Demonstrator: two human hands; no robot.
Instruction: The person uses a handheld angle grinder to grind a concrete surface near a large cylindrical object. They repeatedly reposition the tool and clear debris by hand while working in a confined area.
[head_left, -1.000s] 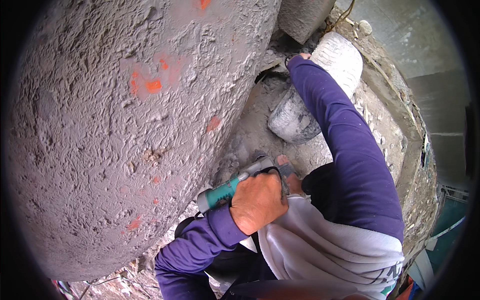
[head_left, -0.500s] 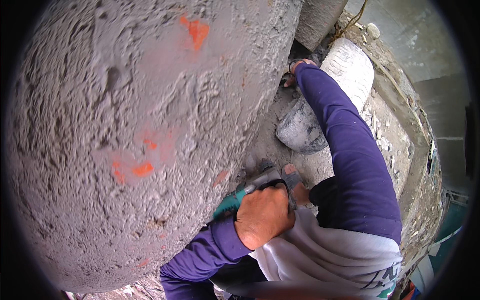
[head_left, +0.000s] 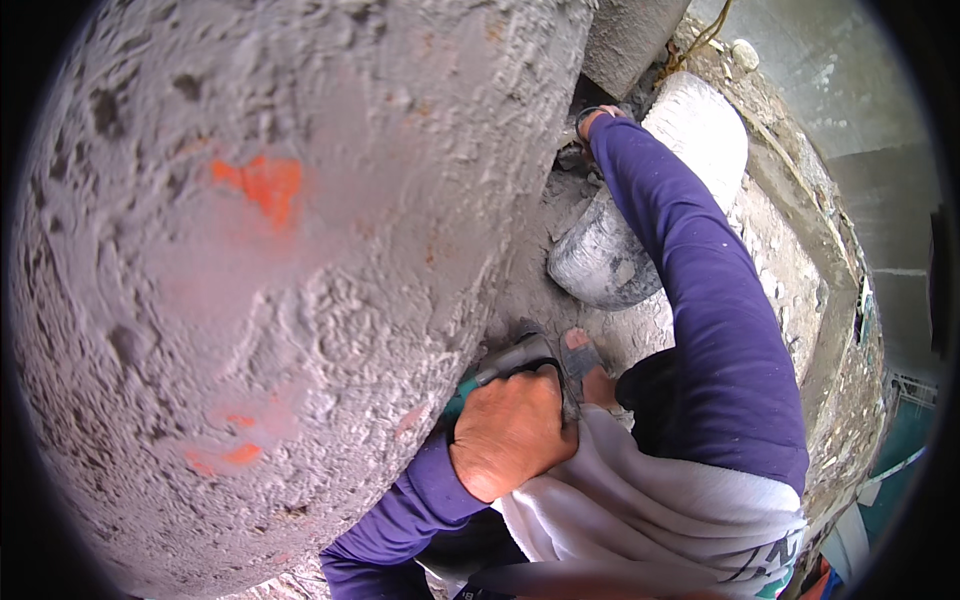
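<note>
A huge rounded mass with a rough grey, mortar-like surface (head_left: 330, 250) fills the left half of the view, with bright orange patches showing on it. My left hand (head_left: 515, 430) is closed round a teal power tool (head_left: 520, 357) with a grey head, low beside this mass; most of the tool is hidden by the hand and the mass. My right hand (head_left: 598, 120) reaches far forward into the gap between the mass and a pale, dust-covered, tyre-like thing (head_left: 605, 265). Its fingers are hidden there, so its grip does not show.
Beyond my right hand stands a grey block (head_left: 630, 45). A foot in a sandal (head_left: 583, 358) rests on the dusty ground by the power tool. Rubble (head_left: 780, 275) and a low ledge (head_left: 810, 220) lie to the right. White cloth (head_left: 640, 500) hangs over my lap.
The orange patches on the big grey mass have shifted down and left, as its surface turned. My left hand has moved slightly left with the power tool. The right hand's fingers have gone out of sight.
</note>
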